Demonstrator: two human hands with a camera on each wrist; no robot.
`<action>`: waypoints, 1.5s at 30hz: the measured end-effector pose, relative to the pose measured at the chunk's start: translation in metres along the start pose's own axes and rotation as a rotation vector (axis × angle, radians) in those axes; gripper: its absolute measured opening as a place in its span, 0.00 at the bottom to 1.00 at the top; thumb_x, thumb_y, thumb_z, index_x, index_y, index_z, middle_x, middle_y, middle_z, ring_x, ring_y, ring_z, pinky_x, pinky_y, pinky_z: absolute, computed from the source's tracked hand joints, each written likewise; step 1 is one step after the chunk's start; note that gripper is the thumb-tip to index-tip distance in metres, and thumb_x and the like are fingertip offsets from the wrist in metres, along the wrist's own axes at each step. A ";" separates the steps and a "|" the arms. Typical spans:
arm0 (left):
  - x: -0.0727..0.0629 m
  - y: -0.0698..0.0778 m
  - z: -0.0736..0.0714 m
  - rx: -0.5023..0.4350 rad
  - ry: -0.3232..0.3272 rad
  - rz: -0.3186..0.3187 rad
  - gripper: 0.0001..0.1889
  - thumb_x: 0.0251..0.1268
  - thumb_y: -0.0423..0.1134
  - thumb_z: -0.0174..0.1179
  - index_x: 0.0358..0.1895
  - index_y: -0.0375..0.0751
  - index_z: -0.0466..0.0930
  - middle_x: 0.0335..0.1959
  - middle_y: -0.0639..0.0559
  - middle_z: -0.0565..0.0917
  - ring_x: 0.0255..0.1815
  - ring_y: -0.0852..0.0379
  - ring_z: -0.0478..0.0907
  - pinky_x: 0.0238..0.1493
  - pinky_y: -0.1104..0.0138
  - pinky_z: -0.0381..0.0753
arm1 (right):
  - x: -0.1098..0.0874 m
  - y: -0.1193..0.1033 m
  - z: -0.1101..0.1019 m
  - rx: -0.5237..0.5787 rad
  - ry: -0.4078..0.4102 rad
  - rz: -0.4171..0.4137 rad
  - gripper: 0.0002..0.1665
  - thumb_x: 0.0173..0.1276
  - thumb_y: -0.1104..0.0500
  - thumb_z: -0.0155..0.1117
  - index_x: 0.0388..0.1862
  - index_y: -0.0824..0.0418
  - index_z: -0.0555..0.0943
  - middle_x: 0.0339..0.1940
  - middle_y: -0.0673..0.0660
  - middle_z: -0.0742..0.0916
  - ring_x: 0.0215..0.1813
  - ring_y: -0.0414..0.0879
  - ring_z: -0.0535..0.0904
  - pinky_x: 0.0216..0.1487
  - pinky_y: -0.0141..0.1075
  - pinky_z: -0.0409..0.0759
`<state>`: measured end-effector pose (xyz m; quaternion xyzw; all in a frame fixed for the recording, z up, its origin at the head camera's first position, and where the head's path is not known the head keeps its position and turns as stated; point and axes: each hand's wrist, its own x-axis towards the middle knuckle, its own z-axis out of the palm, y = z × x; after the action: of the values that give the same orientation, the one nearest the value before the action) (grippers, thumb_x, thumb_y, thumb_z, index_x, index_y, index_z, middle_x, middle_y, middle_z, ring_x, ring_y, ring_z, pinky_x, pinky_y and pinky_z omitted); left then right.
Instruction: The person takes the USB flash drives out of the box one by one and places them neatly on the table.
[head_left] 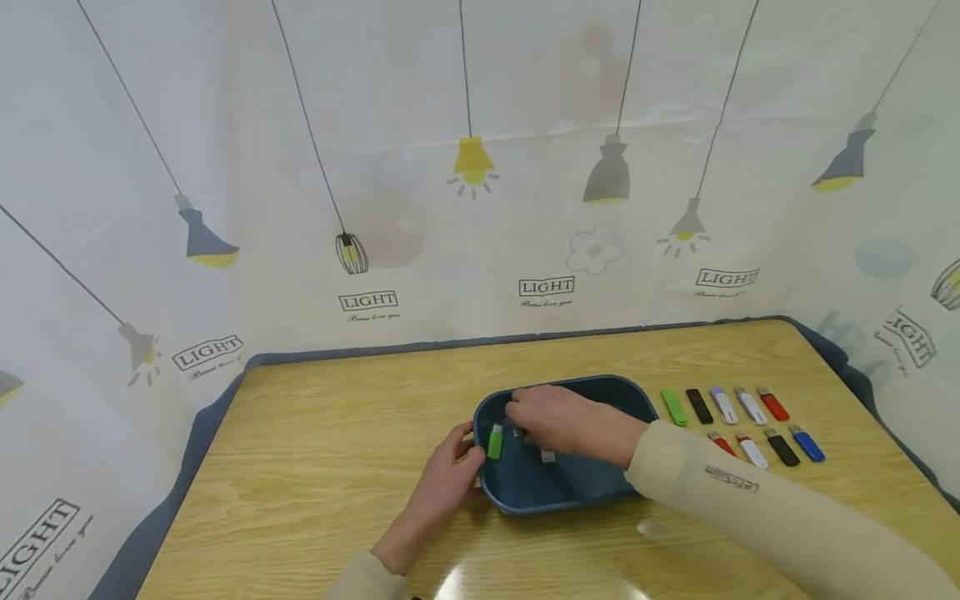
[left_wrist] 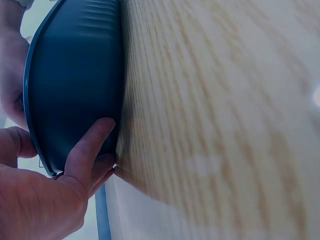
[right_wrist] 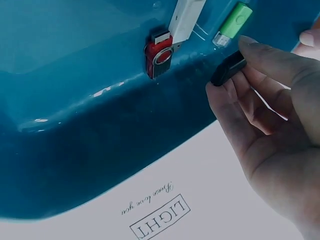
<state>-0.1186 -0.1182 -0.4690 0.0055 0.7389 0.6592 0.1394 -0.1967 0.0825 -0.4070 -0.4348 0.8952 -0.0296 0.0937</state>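
Observation:
A dark blue plastic bin (head_left: 592,483) stands on the wooden table. My left hand (head_left: 448,467) grips its left side, thumb at the rim and fingers against the outer wall, as the left wrist view shows. Inside the bin, my right hand (head_left: 558,415) pinches a black USB stick (right_wrist: 229,68) between thumb and fingers. Close to that hand lie a green USB stick (right_wrist: 236,21), a white stick (right_wrist: 186,20) and a red and black USB stick (right_wrist: 159,57). In the head view the right hand and forearm hide part of the bin's inside.
Right of the bin, USB sticks lie in two rows, among them a light green one (head_left: 673,407), a black one (head_left: 699,406) and a blue one (head_left: 807,444). My right sleeve (head_left: 750,492) crosses below them. A lamp-print cloth (head_left: 480,250) hangs behind the table (head_left: 337,433).

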 end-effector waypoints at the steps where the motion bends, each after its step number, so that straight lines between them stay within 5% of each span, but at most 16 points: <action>1: 0.000 -0.001 0.000 -0.003 0.001 0.002 0.29 0.78 0.38 0.48 0.77 0.32 0.61 0.71 0.27 0.71 0.60 0.38 0.80 0.48 0.50 0.88 | -0.002 0.001 -0.001 0.011 0.002 -0.001 0.06 0.68 0.62 0.73 0.41 0.57 0.84 0.34 0.49 0.80 0.36 0.43 0.77 0.39 0.37 0.81; 30: 0.001 0.000 0.003 -0.008 0.015 0.012 0.31 0.75 0.36 0.48 0.77 0.27 0.59 0.71 0.24 0.70 0.58 0.38 0.80 0.45 0.51 0.89 | -0.083 0.022 -0.024 0.148 0.282 0.070 0.11 0.66 0.63 0.74 0.45 0.58 0.83 0.41 0.51 0.83 0.40 0.45 0.82 0.39 0.35 0.83; 45: 0.002 -0.001 0.005 -0.003 0.013 0.006 0.31 0.75 0.36 0.47 0.78 0.26 0.57 0.71 0.22 0.68 0.59 0.36 0.80 0.46 0.50 0.89 | -0.127 0.046 -0.024 0.232 0.334 0.295 0.10 0.66 0.59 0.76 0.44 0.58 0.84 0.36 0.46 0.82 0.35 0.39 0.75 0.35 0.36 0.79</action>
<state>-0.1195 -0.1128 -0.4711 0.0030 0.7389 0.6606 0.1327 -0.1603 0.2100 -0.3718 -0.2750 0.9425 -0.1897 -0.0030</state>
